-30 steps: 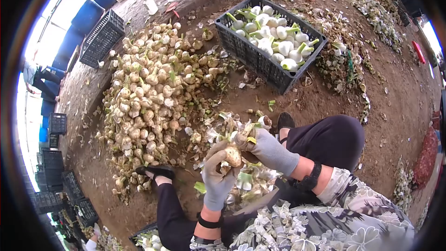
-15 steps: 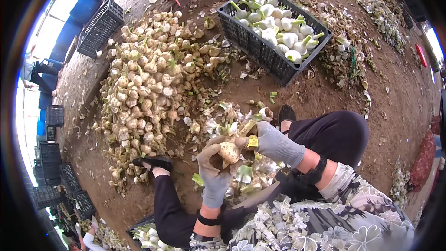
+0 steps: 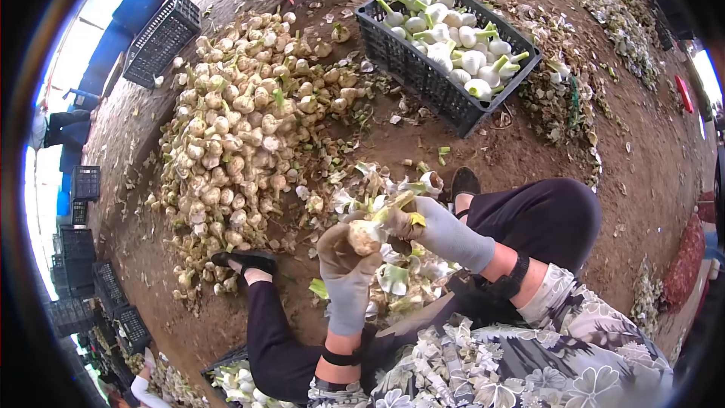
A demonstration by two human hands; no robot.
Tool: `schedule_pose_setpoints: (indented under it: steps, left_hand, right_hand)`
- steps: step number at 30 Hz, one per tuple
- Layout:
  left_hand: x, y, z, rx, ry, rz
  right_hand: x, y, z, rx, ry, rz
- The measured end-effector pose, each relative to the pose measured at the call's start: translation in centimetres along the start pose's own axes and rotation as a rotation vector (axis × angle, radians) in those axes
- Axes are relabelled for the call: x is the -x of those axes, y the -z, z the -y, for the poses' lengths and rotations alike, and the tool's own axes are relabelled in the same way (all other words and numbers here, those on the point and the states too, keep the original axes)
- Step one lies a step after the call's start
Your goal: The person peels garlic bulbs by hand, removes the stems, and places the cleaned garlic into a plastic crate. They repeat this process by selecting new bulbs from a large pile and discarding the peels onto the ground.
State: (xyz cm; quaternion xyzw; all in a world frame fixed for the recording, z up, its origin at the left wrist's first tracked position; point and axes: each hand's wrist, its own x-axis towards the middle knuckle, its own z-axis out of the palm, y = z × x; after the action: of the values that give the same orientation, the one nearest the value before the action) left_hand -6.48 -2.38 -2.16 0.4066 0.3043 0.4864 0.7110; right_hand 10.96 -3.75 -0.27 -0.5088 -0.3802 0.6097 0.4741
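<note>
My left hand (image 3: 346, 264), in a soiled grey glove, is wrapped round a garlic bulb (image 3: 366, 236) whose root side is brownish. The bulb's green-white stem points up and to the right. At the stem, my right hand (image 3: 430, 228), also gloved and with a yellow tag at the fingers, has its fingers closed; they press on the stem and outer leaves. Peeled leaves and skins (image 3: 393, 279) lie on the ground below both hands. Left of them spreads a large heap of unpeeled garlic (image 3: 234, 128).
A black crate (image 3: 423, 75) of cleaned white garlic stands beyond the hands. An empty black crate (image 3: 162, 39) is at the upper left, with more crates (image 3: 79, 257) along the left edge. Another crate's garlic (image 3: 238, 384) shows at the bottom. A co-worker's arm (image 3: 147, 389) appears lower left.
The bulb has tilted, so its stem now shows pointing up and right. My left hand has shifted slightly left, and my right fingers have moved along the stem.
</note>
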Motion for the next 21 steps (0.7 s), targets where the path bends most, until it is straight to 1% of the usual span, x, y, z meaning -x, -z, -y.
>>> schedule_pose_setpoints:
  steps: [1, 2, 4, 6, 8, 11, 15, 18, 20, 21]
  left_hand:
    - [0.0, 0.4, 0.6, -0.065, -0.041, 0.037]
    - [0.0, 0.2, 0.8, -0.064, -0.039, 0.038]
    - [-0.3, -0.3, 1.2, -0.171, -0.177, 0.133]
    - [-0.4, -0.3, 1.5, -0.176, -0.173, 0.145]
    - [-0.4, -0.5, 1.4, -0.163, -0.157, 0.131]
    - [-0.3, -0.7, 1.4, -0.157, -0.125, 0.088]
    - [-0.4, -0.8, 1.5, -0.171, -0.147, 0.097]
    - [-0.4, -1.2, 0.9, -0.127, -0.122, 0.103]
    - [-0.2, -1.4, 0.5, -0.003, 0.049, -0.022]
    - [-0.1, -1.2, 0.7, 0.078, 0.083, -0.056]
  right_hand:
    - [0.1, 0.0, -0.1, -0.010, 0.024, -0.029]
    - [0.0, 0.0, -0.1, -0.009, 0.022, -0.031]
    - [-0.2, 0.0, -0.4, -0.083, -0.062, -0.055]
    - [0.0, -0.1, 0.1, -0.121, -0.087, -0.100]
    - [0.0, 0.1, 0.1, -0.113, -0.062, -0.066]
    - [0.0, 0.3, -0.3, -0.107, -0.066, -0.072]
    - [0.2, 0.4, -0.1, -0.126, -0.057, -0.083]
    - [0.3, 0.3, 0.5, -0.172, -0.067, -0.106]
    - [0.4, 0.4, 0.8, -0.166, -0.076, -0.061]
    - [0.4, 0.5, 0.5, -0.150, -0.072, -0.059]
